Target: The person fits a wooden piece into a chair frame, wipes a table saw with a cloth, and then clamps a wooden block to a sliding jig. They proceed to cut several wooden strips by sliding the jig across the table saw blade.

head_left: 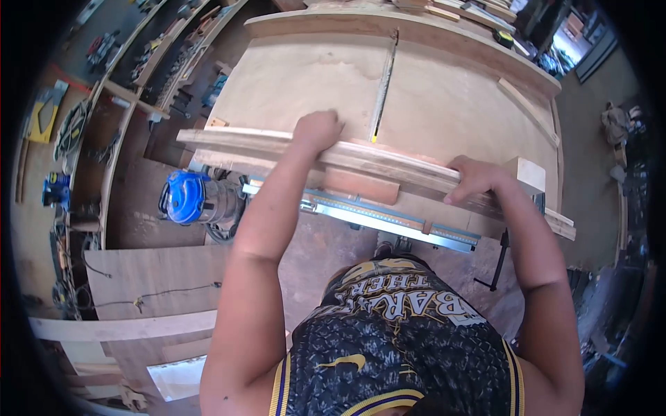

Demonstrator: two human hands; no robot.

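A long wooden board (243,142) lies across the near edge of a plywood sled (305,76). My left hand (319,132) is closed over the board left of its middle, its fingers partly hidden behind the wood. Farther right, my right hand (475,179) grips the same board, with the thumb on the near face and the fingers over the top. Between my hands, a narrow slot (383,90) with a yellow mark at its near end runs away from me through the plywood. A wooden block (524,175) sits just right of my right hand.
A metal rail with a scale (368,215) runs along the front, below the board. A clamp handle (496,267) hangs at the right. A blue shop vacuum (186,197) stands on the left, near tool shelves (114,156). A tape measure (504,39) lies at the back.
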